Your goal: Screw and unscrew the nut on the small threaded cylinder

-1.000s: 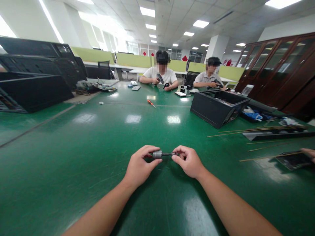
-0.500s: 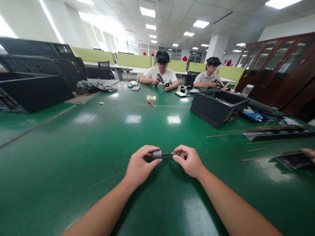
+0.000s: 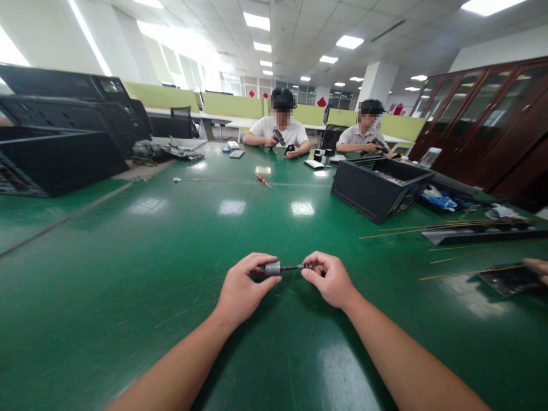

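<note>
Low over the green table, a metal shaft with a thick grey cylindrical head (image 3: 273, 268) lies level between my hands. Its kind is hard to make out. My left hand (image 3: 247, 283) is closed on the grey head, thumb below and fingers above and behind. The dark, thin shaft runs to the right from that head. At its other end, a ridged, spiral-looking part (image 3: 307, 266) sits in the pinch of my right hand (image 3: 327, 278). My right fingertips hide some of this end.
An orange screwdriver (image 3: 262, 180) lies farther out on the green table (image 3: 192, 228). Dark computer cases stand at left (image 3: 60, 160) and right (image 3: 372, 188). Thin brass-coloured rods (image 3: 406, 229) stick out at right, near another person's hand (image 3: 537, 267). Two people sit opposite, holding power drills.
</note>
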Tool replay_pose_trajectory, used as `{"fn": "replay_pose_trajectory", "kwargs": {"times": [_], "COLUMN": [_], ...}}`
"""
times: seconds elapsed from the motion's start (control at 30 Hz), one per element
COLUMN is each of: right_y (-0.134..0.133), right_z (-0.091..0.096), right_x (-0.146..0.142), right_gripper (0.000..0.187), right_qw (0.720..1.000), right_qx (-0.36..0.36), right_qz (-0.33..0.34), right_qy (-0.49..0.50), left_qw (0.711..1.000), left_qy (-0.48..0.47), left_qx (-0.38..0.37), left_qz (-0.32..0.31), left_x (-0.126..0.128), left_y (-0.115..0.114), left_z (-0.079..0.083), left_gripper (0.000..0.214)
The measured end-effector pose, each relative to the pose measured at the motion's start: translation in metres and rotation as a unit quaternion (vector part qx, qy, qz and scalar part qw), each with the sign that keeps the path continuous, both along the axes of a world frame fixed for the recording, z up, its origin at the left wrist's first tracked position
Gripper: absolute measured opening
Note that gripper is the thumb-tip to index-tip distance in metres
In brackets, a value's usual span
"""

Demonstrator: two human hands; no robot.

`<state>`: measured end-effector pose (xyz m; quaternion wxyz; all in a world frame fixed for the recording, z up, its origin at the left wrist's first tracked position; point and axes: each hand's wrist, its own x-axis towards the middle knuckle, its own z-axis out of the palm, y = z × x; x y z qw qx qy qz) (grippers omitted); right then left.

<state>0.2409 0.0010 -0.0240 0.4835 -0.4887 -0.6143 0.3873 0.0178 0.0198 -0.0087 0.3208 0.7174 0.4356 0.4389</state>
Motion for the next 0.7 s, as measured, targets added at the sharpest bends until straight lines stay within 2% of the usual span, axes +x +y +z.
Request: {"fn": "replay_pose_trajectory", "kwargs": {"times": [0.1, 0.2, 0.27, 0.43, 0.57, 0.63, 0.7], "right_y": [0.005, 0.010, 0.013, 0.014, 0.017, 0.018, 0.020], "right_z": [0.001, 0.002, 0.003, 0.008, 0.009, 0.008, 0.006], "right_x": [0.002, 0.005, 0.007, 0.008, 0.007, 0.007, 0.007], "right_gripper": [0.020, 0.029, 0.035, 0.043, 0.039, 0.036, 0.034], "right_qw": [0.986, 0.943, 0.922, 0.903, 0.905, 0.907, 0.909], "right_qx": [-0.030, -0.061, -0.079, -0.095, -0.102, -0.102, -0.098], "right_qz": [-0.009, -0.046, -0.052, -0.045, -0.052, -0.051, -0.046], "right_qy": [0.166, 0.323, 0.376, 0.416, 0.410, 0.404, 0.403], "left_qw": [0.999, 0.995, 0.989, 0.956, 0.923, 0.931, 0.960], "left_qy": [-0.009, -0.045, -0.096, -0.238, -0.320, -0.286, -0.172], "left_qx": [-0.035, -0.081, -0.105, -0.157, -0.193, -0.192, -0.166], "left_qz": [0.014, 0.033, 0.039, 0.069, 0.097, 0.120, 0.143], "left_x": [0.000, 0.000, 0.000, 0.003, -0.016, -0.041, -0.074], "left_y": [0.001, 0.003, 0.005, 0.008, 0.000, -0.012, -0.034], "left_z": [0.001, 0.001, 0.001, 0.007, 0.024, 0.035, 0.046], "left_gripper": [0.035, 0.041, 0.044, 0.064, 0.054, 0.054, 0.053]}}
